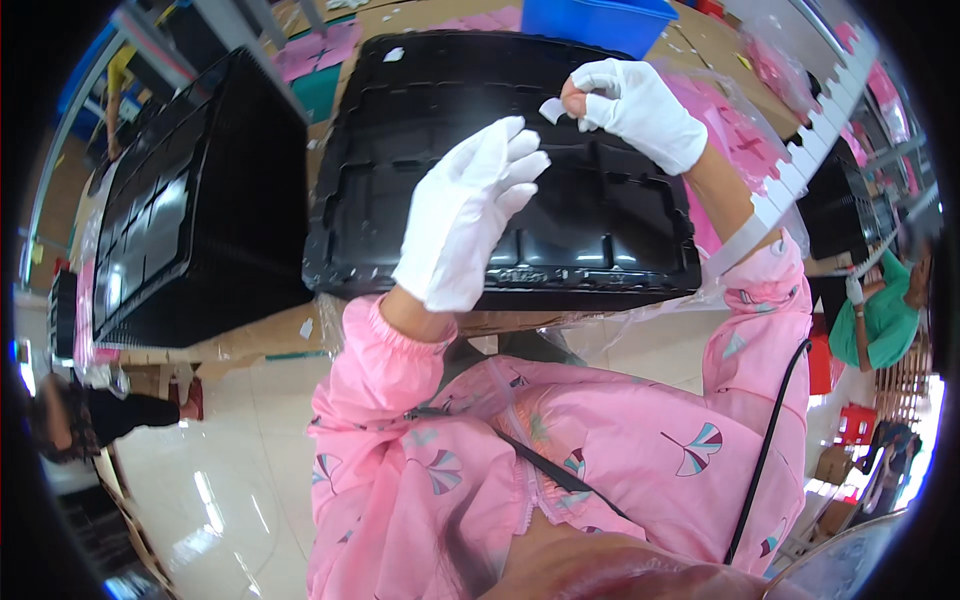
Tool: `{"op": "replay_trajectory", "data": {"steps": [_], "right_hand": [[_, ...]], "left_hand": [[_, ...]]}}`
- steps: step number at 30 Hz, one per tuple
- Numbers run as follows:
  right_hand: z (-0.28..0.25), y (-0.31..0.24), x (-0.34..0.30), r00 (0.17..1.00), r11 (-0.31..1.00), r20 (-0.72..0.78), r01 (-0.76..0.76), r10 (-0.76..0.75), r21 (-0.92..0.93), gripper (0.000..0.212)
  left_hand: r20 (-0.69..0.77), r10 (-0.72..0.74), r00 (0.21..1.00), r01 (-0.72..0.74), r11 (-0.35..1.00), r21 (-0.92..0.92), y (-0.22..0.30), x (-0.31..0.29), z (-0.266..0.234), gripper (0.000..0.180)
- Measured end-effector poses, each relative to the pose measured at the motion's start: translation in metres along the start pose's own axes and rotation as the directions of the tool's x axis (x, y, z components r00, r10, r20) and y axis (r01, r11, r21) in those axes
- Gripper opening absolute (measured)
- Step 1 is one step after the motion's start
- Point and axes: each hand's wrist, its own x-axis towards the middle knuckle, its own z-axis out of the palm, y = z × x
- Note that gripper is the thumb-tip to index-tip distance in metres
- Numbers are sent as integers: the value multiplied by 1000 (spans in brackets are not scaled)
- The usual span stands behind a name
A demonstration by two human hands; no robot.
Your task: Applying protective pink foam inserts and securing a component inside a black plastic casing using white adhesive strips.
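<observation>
Two white-gloved hands of yours were up over a black crate [580, 235], whose broad ribbed face lay uppermost. Your right hand [640, 112] pinched a small white scrap [551, 111] between thumb and forefinger, above the far right part of that face; the bare thumb tip showed, but the other fingers curled away and partly hid one another. Your left hand [465, 215] was loosely spread, fingers half bent, and its palm was hard to make out. Whether it touched the crate, you could not tell from this angle. A pale notched strip [818, 135] crossed in front of your right forearm and covered part of it

The crate's far edge ran close to a blue bin [600, 28], cut off by the top of the view. Another white scrap [394, 54] lay near the crate's far left corner. Tan worktable [705, 50] showed around it, with pink plastic [735, 130] at the right and a second black crate [255, 190] standing tilted by the lens at the left. Beyond, glossy pale floor tiles [250, 480] caught the light, and a person in green [882, 315] was squeezed against the dark, warped right rim
</observation>
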Motion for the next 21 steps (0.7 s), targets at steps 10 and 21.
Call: {"op": "replay_trajectory", "data": {"steps": [10,21], "right_hand": [[58,-38,86,945,993,312,72,-98,93,22],[84,52,225,982,558,177,187,-72,-808,23]], "left_hand": [[-144,169,975,-167,986,31,30,-11,-34,32],[1,108,994,-108,994,-10,45,-22,-44,35]]}}
